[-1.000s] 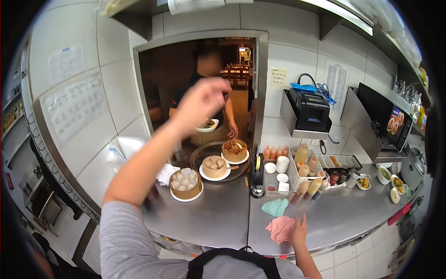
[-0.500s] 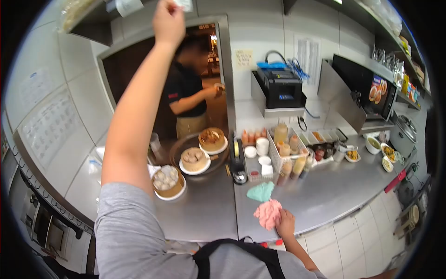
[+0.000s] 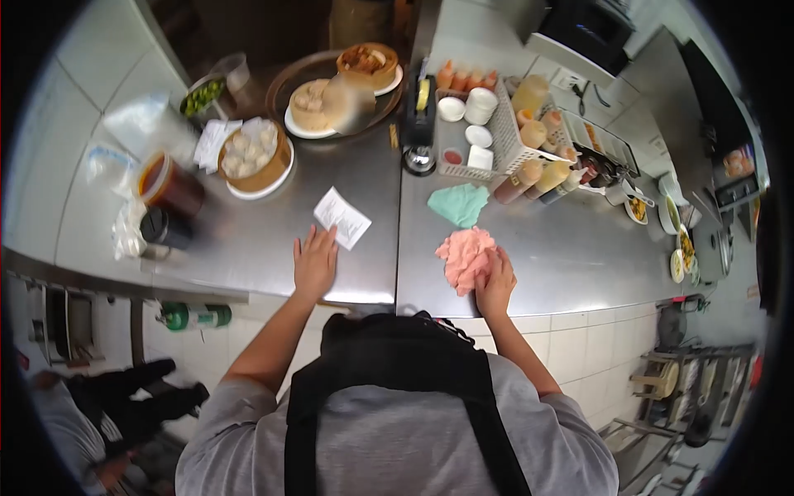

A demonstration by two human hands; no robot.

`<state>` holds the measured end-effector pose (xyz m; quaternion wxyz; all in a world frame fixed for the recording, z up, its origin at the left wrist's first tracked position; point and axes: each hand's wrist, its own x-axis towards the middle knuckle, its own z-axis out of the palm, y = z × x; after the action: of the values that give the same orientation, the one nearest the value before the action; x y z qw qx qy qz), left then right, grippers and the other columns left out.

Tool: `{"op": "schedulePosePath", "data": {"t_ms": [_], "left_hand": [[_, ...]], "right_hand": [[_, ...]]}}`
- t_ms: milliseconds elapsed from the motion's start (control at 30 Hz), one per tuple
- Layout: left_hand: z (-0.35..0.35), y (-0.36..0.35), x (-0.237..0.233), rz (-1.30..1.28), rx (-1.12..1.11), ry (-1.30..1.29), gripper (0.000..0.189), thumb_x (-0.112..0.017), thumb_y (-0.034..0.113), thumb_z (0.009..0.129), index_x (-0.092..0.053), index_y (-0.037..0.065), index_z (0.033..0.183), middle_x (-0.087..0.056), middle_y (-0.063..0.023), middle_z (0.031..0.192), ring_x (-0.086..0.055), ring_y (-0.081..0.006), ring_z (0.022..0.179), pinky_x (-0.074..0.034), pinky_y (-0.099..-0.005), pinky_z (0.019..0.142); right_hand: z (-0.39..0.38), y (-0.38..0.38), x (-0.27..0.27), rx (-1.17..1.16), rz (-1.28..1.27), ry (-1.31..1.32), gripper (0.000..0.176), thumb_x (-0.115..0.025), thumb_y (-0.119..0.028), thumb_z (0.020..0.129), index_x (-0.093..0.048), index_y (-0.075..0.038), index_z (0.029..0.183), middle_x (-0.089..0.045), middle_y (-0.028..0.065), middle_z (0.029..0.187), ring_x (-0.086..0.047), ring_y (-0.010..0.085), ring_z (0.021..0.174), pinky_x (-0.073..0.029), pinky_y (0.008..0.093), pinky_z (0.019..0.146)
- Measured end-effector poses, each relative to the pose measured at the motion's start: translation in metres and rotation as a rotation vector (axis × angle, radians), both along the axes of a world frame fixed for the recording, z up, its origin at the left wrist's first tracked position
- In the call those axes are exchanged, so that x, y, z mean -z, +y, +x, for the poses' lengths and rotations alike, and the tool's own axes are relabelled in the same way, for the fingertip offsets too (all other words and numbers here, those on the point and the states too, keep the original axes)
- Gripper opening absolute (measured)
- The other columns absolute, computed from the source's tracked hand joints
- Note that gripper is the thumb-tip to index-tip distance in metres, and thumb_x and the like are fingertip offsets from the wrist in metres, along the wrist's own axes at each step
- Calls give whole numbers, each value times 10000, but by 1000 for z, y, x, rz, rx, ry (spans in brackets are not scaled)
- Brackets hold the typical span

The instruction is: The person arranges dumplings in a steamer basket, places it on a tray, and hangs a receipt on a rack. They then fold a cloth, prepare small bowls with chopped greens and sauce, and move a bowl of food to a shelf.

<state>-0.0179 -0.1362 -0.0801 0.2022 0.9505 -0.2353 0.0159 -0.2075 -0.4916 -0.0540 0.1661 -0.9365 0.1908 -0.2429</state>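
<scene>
My left hand (image 3: pixel 316 263) lies on the steel counter with its fingers stretched out, the fingertips at the lower edge of a printed paper slip (image 3: pixel 342 218). My right hand (image 3: pixel 496 283) has its fingers curled on a crumpled pink cloth (image 3: pixel 466 258) near the counter's front edge. Just beyond that lies a folded green cloth (image 3: pixel 457 203). Left of the slip, a bamboo steamer (image 3: pixel 251 157) of dumplings stands on a white plate. Two more bamboo steamers sit on a round brown tray (image 3: pixel 285 78) farther back; a blur covers part of the nearer one.
A call bell (image 3: pixel 418 160) stands behind the green cloth. Sauce bottles (image 3: pixel 529 174) and a white basket (image 3: pixel 514 147) line the back right. At the left are a tub of dark red liquid (image 3: pixel 169 186) and a black container (image 3: pixel 165 227). Another person (image 3: pixel 74 413) is at lower left.
My left hand has come down from the shelf overhead to the counter, where the paper slip now lies. The view has tilted downward. My right hand stays at the pink cloth.
</scene>
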Motion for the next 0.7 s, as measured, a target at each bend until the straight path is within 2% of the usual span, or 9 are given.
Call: {"op": "schedulePosePath", "data": {"t_ms": [133, 267, 333, 400, 500, 600, 633, 667, 700], "left_hand": [[13, -13, -20, -85, -124, -36, 535, -650, 342, 891, -565, 200, 1400, -561, -71, 1411, -404, -313, 1422, -239, -551, 1175], [14, -12, -9, -98, -157, -71, 555, -678, 377, 876, -566, 212, 1395, -547, -36, 1437, -392, -285, 1433, -249, -520, 1181], [16, -10, -10, -99, -179, -55, 573, -686, 404, 870, -564, 212, 1396, -535, -28, 1450, -388, -279, 1436, -249, -515, 1185], [15, -11, -11, -111, -178, -40, 592, -693, 431, 864, -562, 212, 1398, -524, -19, 1463, -383, -273, 1439, -249, -510, 1189], [17, -13, -6, -107, -236, -50, 659, -699, 464, 857, -517, 235, 1447, -479, -16, 1514, -361, -258, 1455, -246, -473, 1200], [16, -14, -2, -113, -248, -73, 677, -697, 471, 855, -507, 223, 1456, -469, -11, 1523, -353, -245, 1460, -243, -467, 1203], [17, -14, -2, -111, -249, -61, 689, -694, 475, 853, -502, 213, 1461, -456, -6, 1535, -346, -236, 1464, -239, -461, 1206], [17, -13, -1, -109, -253, -48, 689, -694, 475, 853, -502, 213, 1461, -456, -6, 1535, -346, -236, 1464, -239, -461, 1206], [18, -12, 0, -95, -250, -57, 690, -693, 478, 854, -500, 215, 1462, -451, -5, 1538, -344, -235, 1465, -237, -461, 1207]], "right_hand": [[52, 14, -37, -176, -109, -156, 457, -603, -21, 840, -574, -73, 1292, -554, 169, 1345, -493, 409, 1259, -357, 504, 1054], [140, 77, -62, -582, 349, -125, 216, -664, -7, 845, -658, -14, 1061, -616, 165, 1147, -634, 307, 1015, -512, 375, 877], [181, 108, -46, -718, 447, 72, 125, -704, -8, 824, -672, 1, 945, -614, 155, 1101, -668, 266, 879, -539, 333, 794], [213, 143, -28, -773, 478, 130, 76, -687, -17, 836, -681, -1, 910, -610, 149, 1112, -675, 268, 848, -543, 357, 790], [244, 157, 6, -850, 221, 229, 81, -675, -37, 848, -687, -7, 923, -596, 150, 1167, -671, 288, 894, -542, 370, 808], [252, 159, 16, -785, 260, 243, 88, -669, -53, 854, -693, -22, 933, -567, 145, 1253, -664, 315, 901, -542, 381, 821], [252, 163, 14, -762, 293, 325, 123, -656, -130, 877, -710, -57, 960, -536, 127, 1343, -633, 314, 1016, -518, 413, 874], [249, 168, 13, -764, 298, 338, 123, -656, -130, 877, -710, -57, 960, -536, 127, 1343, -633, 314, 1016, -518, 413, 874], [241, 180, 0, -756, 111, 360, 150, -639, -171, 890, -720, -79, 977, -528, 111, 1370, -604, 301, 1079, -488, 437, 906]]}}
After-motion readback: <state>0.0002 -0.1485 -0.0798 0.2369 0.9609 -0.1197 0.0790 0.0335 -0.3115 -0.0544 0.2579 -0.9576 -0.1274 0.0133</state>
